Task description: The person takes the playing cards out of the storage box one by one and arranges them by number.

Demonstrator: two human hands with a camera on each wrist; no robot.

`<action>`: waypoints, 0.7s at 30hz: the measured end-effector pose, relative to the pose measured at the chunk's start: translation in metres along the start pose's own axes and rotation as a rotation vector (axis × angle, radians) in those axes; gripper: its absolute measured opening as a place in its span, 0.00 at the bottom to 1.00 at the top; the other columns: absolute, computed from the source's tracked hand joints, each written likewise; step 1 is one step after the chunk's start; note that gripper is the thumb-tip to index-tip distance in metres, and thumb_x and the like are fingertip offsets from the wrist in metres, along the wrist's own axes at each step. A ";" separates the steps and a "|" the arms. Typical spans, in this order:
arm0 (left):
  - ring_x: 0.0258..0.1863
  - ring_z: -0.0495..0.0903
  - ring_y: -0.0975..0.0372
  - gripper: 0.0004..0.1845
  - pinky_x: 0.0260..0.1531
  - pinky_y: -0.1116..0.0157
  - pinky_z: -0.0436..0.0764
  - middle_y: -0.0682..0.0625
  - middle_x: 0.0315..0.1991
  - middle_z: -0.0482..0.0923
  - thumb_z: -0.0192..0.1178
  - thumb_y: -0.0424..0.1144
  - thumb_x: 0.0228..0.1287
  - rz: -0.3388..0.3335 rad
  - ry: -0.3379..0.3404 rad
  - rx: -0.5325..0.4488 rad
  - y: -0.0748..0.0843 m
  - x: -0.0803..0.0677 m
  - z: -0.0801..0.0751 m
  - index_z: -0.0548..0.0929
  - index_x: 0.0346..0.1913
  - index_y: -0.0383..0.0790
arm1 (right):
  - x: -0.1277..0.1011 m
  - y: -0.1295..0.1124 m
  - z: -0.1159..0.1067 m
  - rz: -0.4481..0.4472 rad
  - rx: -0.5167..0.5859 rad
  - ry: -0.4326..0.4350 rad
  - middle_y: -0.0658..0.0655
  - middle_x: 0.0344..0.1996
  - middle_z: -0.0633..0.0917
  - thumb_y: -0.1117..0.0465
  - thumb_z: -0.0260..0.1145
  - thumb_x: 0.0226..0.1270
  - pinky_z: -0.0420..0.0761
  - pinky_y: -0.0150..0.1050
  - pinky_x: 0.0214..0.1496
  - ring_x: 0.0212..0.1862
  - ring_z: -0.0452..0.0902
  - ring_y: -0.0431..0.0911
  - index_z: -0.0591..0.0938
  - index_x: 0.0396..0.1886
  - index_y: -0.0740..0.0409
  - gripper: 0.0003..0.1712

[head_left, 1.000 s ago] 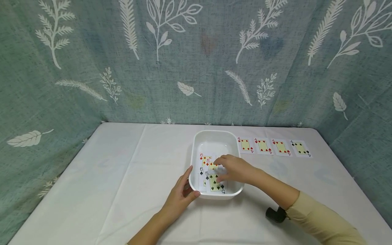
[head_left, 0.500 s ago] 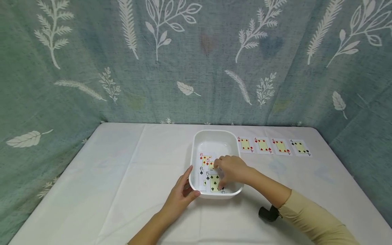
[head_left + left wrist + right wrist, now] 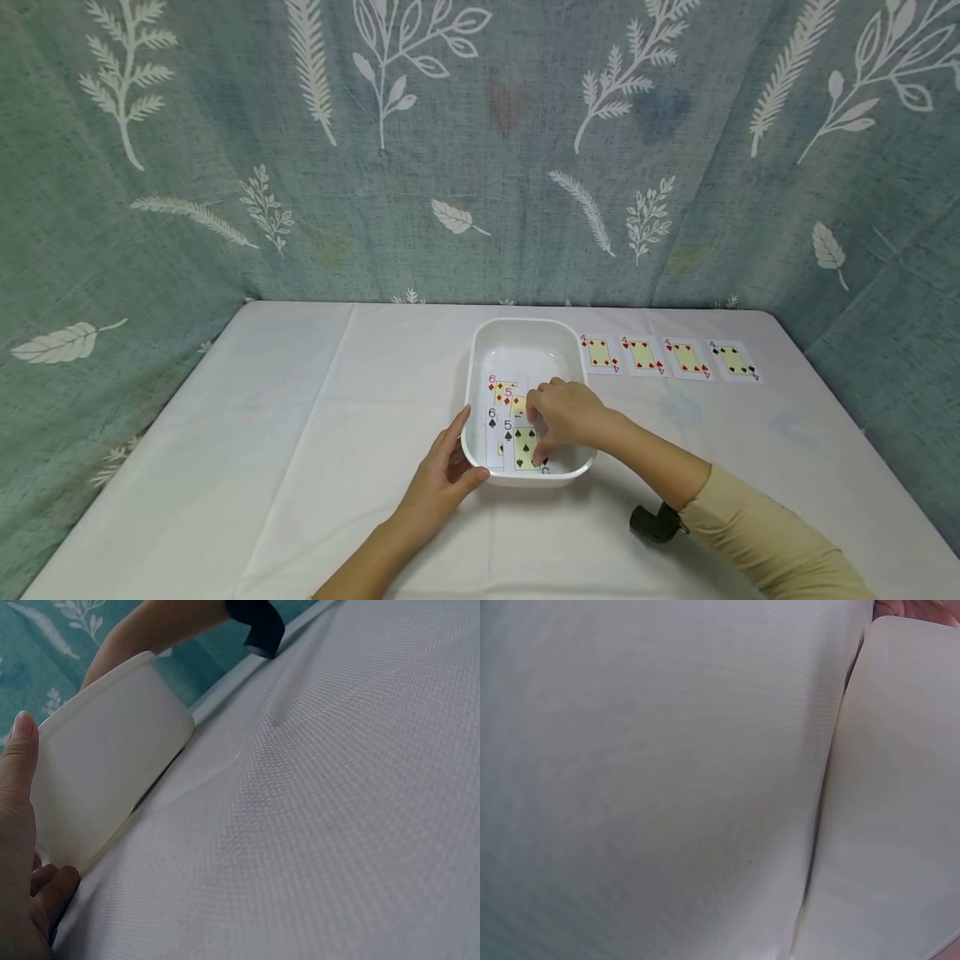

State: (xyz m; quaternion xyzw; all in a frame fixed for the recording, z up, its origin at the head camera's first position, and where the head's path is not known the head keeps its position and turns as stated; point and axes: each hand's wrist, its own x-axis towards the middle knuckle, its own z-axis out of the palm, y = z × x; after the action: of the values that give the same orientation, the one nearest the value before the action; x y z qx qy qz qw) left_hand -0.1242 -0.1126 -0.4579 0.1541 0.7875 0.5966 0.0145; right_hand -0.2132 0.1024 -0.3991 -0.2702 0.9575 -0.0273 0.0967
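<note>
A white plastic tub (image 3: 525, 329) stands mid-table and holds several face-up cards: a six of diamonds (image 3: 501, 390), a five of diamonds (image 3: 513, 400), a six of spades (image 3: 492, 429) and a five of spades (image 3: 525, 446). My right hand (image 3: 551, 425) reaches into the tub, its fingers curled down onto the five of spades and pinching its right edge. My left hand (image 3: 450, 467) holds the tub's near left corner, thumb up along the outer wall (image 3: 105, 772). In the left wrist view, the left hand's thumb (image 3: 19, 795) lies against that wall.
Four fours lie face up in a row right of the tub, from a four of diamonds (image 3: 602, 354) to a black four (image 3: 733, 360). A white cloth (image 3: 300, 433) covers the table. A leaf-print curtain (image 3: 450, 150) closes the back and sides.
My right hand has drawn slightly nearer and left inside the tub, its fingers curling down onto the five of spades. The left hand and tub have stayed put.
</note>
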 end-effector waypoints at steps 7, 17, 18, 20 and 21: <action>0.58 0.74 0.50 0.44 0.57 0.61 0.77 0.41 0.62 0.65 0.64 0.37 0.59 0.023 -0.005 0.004 -0.002 0.000 0.000 0.52 0.75 0.50 | 0.001 0.001 0.002 0.010 0.011 0.000 0.47 0.34 0.81 0.39 0.82 0.27 0.75 0.38 0.35 0.37 0.70 0.43 0.79 0.37 0.50 0.36; 0.57 0.74 0.50 0.44 0.58 0.60 0.77 0.41 0.62 0.65 0.64 0.36 0.59 0.031 -0.008 -0.013 -0.002 0.000 -0.001 0.52 0.75 0.49 | -0.001 0.000 -0.001 0.081 0.098 -0.019 0.45 0.23 0.75 0.43 0.82 0.32 0.69 0.34 0.27 0.28 0.69 0.42 0.72 0.33 0.47 0.32; 0.57 0.74 0.50 0.44 0.58 0.60 0.77 0.41 0.62 0.65 0.64 0.37 0.59 0.032 -0.007 -0.011 -0.002 0.000 -0.001 0.52 0.75 0.48 | -0.001 0.000 -0.001 0.078 0.111 -0.011 0.45 0.23 0.75 0.44 0.82 0.34 0.69 0.34 0.27 0.27 0.69 0.41 0.72 0.33 0.46 0.31; 0.57 0.75 0.50 0.44 0.58 0.61 0.77 0.41 0.62 0.65 0.64 0.37 0.60 0.032 -0.004 -0.004 -0.003 0.000 0.000 0.52 0.75 0.48 | -0.003 0.000 -0.001 0.069 0.153 0.012 0.44 0.24 0.76 0.46 0.81 0.37 0.70 0.34 0.28 0.27 0.69 0.41 0.73 0.34 0.46 0.29; 0.57 0.75 0.51 0.44 0.58 0.62 0.77 0.41 0.62 0.65 0.64 0.38 0.60 0.031 -0.004 -0.001 -0.004 0.000 0.000 0.51 0.75 0.48 | -0.003 0.001 -0.002 0.061 0.181 0.026 0.44 0.24 0.76 0.48 0.81 0.38 0.70 0.34 0.28 0.27 0.69 0.41 0.73 0.35 0.46 0.28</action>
State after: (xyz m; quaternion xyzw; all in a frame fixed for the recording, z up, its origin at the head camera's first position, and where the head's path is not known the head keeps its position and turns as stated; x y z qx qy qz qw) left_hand -0.1255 -0.1137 -0.4614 0.1673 0.7847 0.5968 0.0071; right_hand -0.2113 0.1046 -0.3967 -0.2306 0.9601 -0.1145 0.1090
